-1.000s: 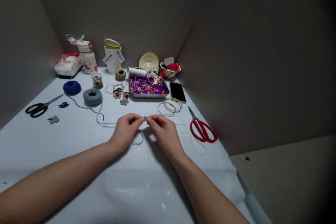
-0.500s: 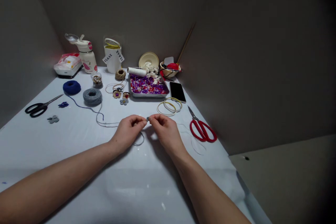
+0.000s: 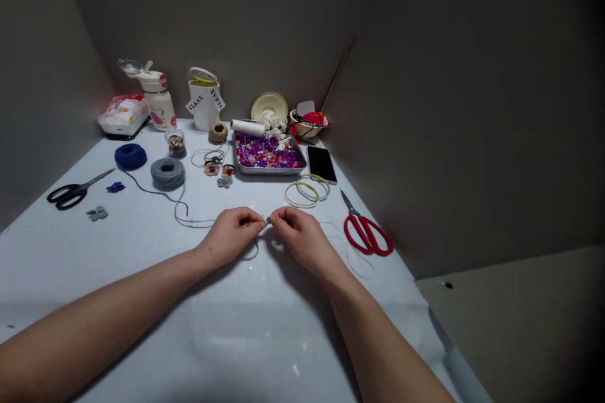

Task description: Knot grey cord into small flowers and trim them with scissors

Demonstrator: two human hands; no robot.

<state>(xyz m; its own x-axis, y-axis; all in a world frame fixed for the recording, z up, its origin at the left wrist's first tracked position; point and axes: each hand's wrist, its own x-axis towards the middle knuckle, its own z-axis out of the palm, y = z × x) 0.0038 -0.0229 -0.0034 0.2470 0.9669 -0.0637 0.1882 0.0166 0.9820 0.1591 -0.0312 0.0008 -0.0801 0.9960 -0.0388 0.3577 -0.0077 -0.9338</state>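
Observation:
Above the middle of the table, my left hand (image 3: pixel 235 234) and my right hand (image 3: pixel 299 231) meet fingertip to fingertip. Both pinch a small piece of grey yarn work (image 3: pixel 268 220), mostly covered by the fingers. Grey yarn (image 3: pixel 193 222) runs from the grey yarn ball (image 3: pixel 167 173) to my left hand, and a loop hangs below it. To the right of my right hand a thin pale thread (image 3: pixel 352 258) lies on the table. A grey crocheted flower (image 3: pixel 97 213) and a dark blue one (image 3: pixel 115 187) lie to the left.
Red-handled scissors (image 3: pixel 367 233) lie right, black-handled scissors (image 3: pixel 70 194) left. Behind my hands are gold hoops (image 3: pixel 302 192), a phone (image 3: pixel 322 165) and a metal tray (image 3: pixel 271 170) of beads. A blue yarn ball (image 3: pixel 130 156), bottle (image 3: pixel 159 110) and white bucket (image 3: pixel 204 110) stand farther back.
Both hands have dipped very slightly with the yarn piece still pinched between them. The whole view has shifted a little; the table things stay put.

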